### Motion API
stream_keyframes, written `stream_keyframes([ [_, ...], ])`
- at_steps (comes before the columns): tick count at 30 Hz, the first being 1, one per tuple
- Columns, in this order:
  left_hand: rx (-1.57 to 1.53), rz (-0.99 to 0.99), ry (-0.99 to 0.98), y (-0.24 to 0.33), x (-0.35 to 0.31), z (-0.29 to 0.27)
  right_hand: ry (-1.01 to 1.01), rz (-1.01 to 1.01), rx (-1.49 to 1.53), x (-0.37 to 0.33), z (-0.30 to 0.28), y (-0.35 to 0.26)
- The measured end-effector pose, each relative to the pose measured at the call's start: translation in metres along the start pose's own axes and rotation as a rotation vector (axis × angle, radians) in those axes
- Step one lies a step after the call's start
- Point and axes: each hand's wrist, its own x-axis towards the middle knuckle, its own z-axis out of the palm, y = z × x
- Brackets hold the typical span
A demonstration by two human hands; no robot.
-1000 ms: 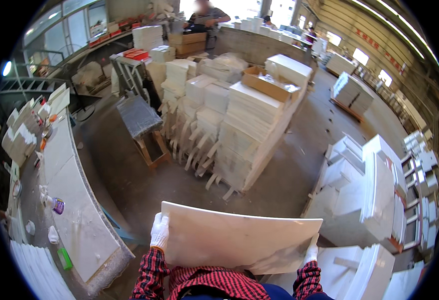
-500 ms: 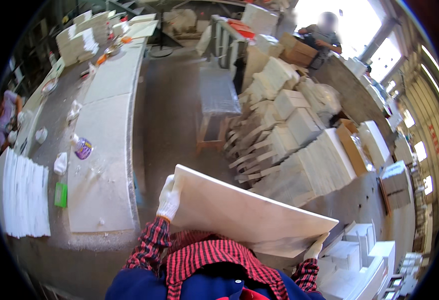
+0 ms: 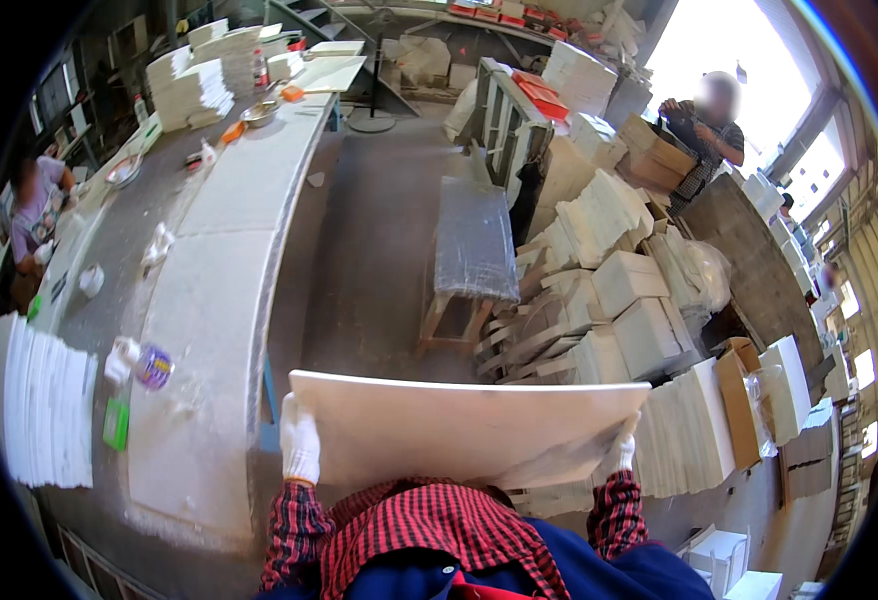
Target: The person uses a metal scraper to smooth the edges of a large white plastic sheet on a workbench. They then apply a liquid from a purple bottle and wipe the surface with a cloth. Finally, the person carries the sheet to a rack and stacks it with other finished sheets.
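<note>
A wide, pale rectangular slab (image 3: 469, 428) with a smooth face and a thin white edge is held up in front of my body. Its top edge runs nearly level. My left hand (image 3: 301, 440), in a white knitted glove, grips the slab's left end. My right hand (image 3: 621, 444), gloved as well, grips the right end. Both hands' fingertips are partly hidden by the slab. Red-and-black checked cloth covers my sleeves, and the slab's lower edge is close to my chest.
A long worktable (image 3: 204, 290) on the left bears a purple-labelled jar (image 3: 154, 367), a green box (image 3: 116, 424) and a row of white slabs (image 3: 49, 405). Ahead stands a plastic-wrapped bench (image 3: 475, 240). Stacked pale slabs (image 3: 674, 430) fill the right. Co-workers are at the far right and left.
The slab has swung leftward with both hands, and its tilted top edge is now nearly level. The view has turned right, and the bench and stacks show more fully.
</note>
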Motion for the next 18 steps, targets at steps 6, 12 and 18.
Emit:
stream_keyframes([
  [6, -0.161, -0.189, 0.018, 0.005, 0.054, 0.048, 0.009, -0.057, -0.089, 0.152, 0.097, -0.049],
  [12, -0.163, -0.244, 0.313, 0.031, 0.065, 0.071, -0.016, 0.105, -0.307, 0.213, 0.221, -0.086],
  [18, -0.153, -0.249, 0.460, 0.028, 0.078, 0.063, -0.244, 0.082, -0.485, 0.245, 0.317, -0.103],
])
